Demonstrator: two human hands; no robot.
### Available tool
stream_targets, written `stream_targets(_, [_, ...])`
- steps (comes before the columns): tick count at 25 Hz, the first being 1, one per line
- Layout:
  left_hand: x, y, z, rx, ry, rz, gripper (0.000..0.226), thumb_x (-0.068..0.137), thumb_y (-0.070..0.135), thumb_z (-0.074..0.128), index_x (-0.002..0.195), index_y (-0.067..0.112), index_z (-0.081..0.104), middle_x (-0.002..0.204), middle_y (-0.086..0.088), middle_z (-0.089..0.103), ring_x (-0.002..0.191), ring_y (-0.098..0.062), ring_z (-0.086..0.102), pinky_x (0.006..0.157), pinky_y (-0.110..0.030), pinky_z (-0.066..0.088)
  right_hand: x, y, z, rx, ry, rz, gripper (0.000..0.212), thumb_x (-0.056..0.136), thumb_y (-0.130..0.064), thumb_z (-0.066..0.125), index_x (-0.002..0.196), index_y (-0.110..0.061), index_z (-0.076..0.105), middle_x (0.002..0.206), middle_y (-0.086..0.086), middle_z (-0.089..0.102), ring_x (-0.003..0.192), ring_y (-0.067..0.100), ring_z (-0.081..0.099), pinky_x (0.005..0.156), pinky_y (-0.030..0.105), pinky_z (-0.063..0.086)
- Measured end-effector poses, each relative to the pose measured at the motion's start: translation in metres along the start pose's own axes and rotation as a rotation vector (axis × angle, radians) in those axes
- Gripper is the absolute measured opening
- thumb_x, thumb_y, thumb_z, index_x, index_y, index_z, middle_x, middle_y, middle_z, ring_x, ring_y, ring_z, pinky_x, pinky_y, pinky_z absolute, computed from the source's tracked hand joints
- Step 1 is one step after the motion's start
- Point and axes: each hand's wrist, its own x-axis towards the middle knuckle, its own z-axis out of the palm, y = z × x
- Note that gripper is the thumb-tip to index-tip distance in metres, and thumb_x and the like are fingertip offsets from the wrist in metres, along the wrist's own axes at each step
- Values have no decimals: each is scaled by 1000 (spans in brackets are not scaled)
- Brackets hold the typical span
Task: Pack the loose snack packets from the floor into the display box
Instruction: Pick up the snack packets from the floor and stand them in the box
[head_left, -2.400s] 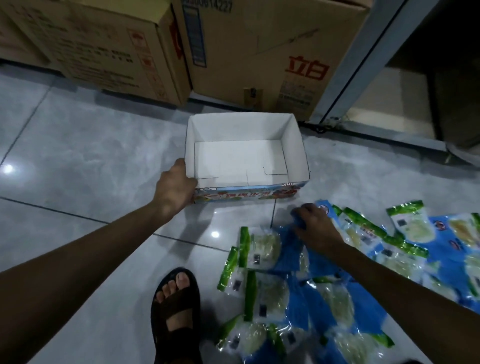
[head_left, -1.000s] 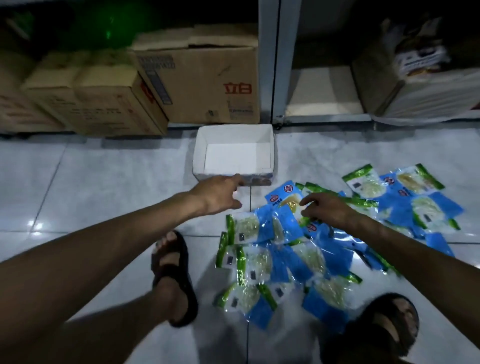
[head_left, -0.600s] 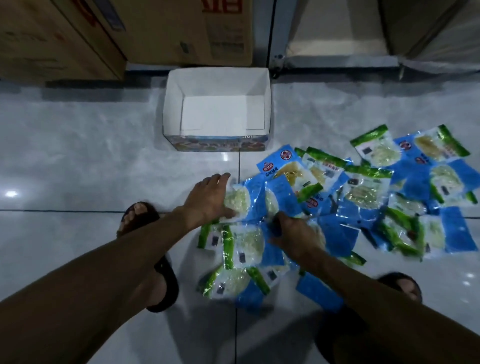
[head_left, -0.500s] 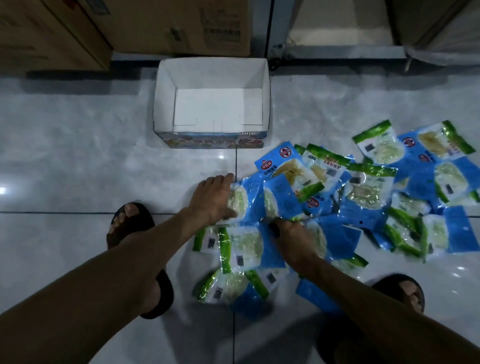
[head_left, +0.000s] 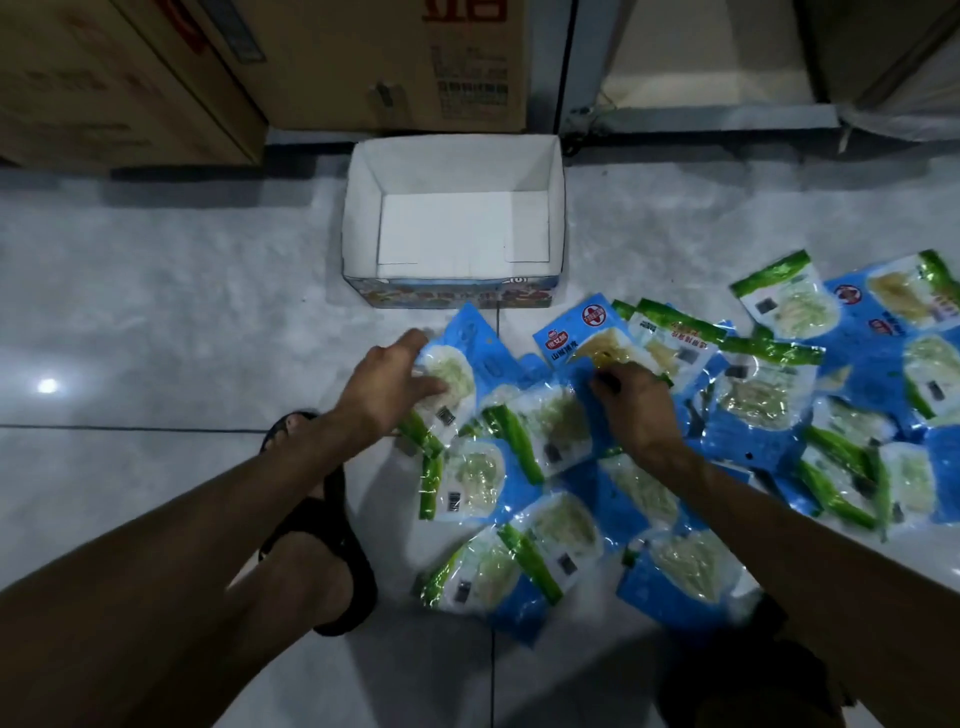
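The display box stands open on the tiled floor, white inside with a printed front, and nothing lies in it. Several blue-and-green snack packets are scattered over the floor in front of it and to the right. My left hand grips one snack packet at the pile's left edge, thumb on top of it. My right hand pinches the edge of another packet in the middle of the pile.
Large brown cardboard cartons stand against the back, behind the box. A metal shelf post and a low shelf are at the back right. My sandalled left foot rests left of the packets, and my right foot is at the bottom.
My left hand left the box's front corner and came down onto the pile, closing on a packet. My right hand shifted within the pile and pinched a packet. The view tilted down.
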Motion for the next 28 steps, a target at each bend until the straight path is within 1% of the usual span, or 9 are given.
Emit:
stream_targets(3, [-6, 2, -15, -81, 28, -2, 54, 82, 22, 73, 128, 21, 44, 92, -15, 66, 85, -30, 62, 71, -31, 47, 9, 3, 15, -106, 10, 37, 27, 91, -19, 62, 113, -4, 65, 123, 19, 55, 111, 34, 54, 99, 41, 46])
stream_targets(6, [-12, 2, -10, -116, 3, 17, 73, 87, 14, 69, 146, 31, 28, 80, -4, 62, 69, -16, 61, 59, -20, 46, 10, 6, 22, -193, 10, 40, 32, 88, -16, 65, 119, -8, 61, 129, 18, 48, 119, 33, 47, 104, 46, 44])
stream_targets(8, [-15, 1, -4, -163, -19, 51, 75, 89, 10, 66, 147, 37, 26, 73, 2, 60, 61, -8, 60, 50, -9, 43, 7, 4, 22, -249, 26, 32, 42, 86, -15, 66, 126, -9, 55, 130, 18, 45, 120, 33, 43, 103, 44, 43])
stream_targets(12, [-15, -4, 2, -158, -7, 120, 48, 89, 4, 63, 128, 30, 52, 73, -1, 61, 54, 1, 57, 52, -6, 41, 4, -2, 23, -212, 43, 47, 50, 85, -7, 66, 130, -10, 43, 125, 18, 52, 114, 32, 53, 94, 43, 49])
stream_targets(14, [-13, -8, 5, -142, 3, 156, 28, 89, 3, 63, 107, 25, 62, 88, -1, 69, 71, 2, 65, 60, -3, 43, 7, -1, 21, -181, 36, 65, 40, 89, -1, 59, 126, -8, 46, 119, 18, 60, 107, 31, 60, 88, 40, 53])
stream_targets(17, [-12, -13, 11, -147, -14, 177, 23, 90, 1, 63, 86, 22, 67, 99, -2, 71, 94, -16, 69, 72, 0, 43, 12, -1, 17, -188, 25, 101, 27, 91, 0, 55, 117, -5, 58, 114, 16, 65, 103, 29, 64, 86, 36, 53])
stream_targets(22, [-13, -14, 17, -109, -34, 144, 20, 91, -1, 59, 89, 14, 73, 101, -6, 73, 92, -16, 69, 73, -2, 46, 9, 4, 24, -203, 35, 115, 17, 88, -7, 63, 104, -6, 65, 108, 12, 68, 96, 27, 65, 79, 33, 52])
stream_targets(24, [-13, -11, 15, -89, -16, 132, 22, 92, -1, 57, 91, 13, 74, 102, -7, 73, 92, -18, 69, 71, -3, 45, 10, 7, 20, -157, -3, 105, 18, 89, -13, 63, 105, -6, 65, 109, 12, 68, 98, 28, 65, 82, 35, 54])
stream_targets(28, [-18, 7, 4, 52, 17, 175, 27, 94, 3, 53, 95, 18, 75, 106, -7, 71, 97, -22, 67, 81, -18, 44, 6, -10, -24, -63, -91, 58, 23, 92, -20, 60, 110, -5, 62, 109, 17, 67, 99, 32, 61, 80, 31, 45])
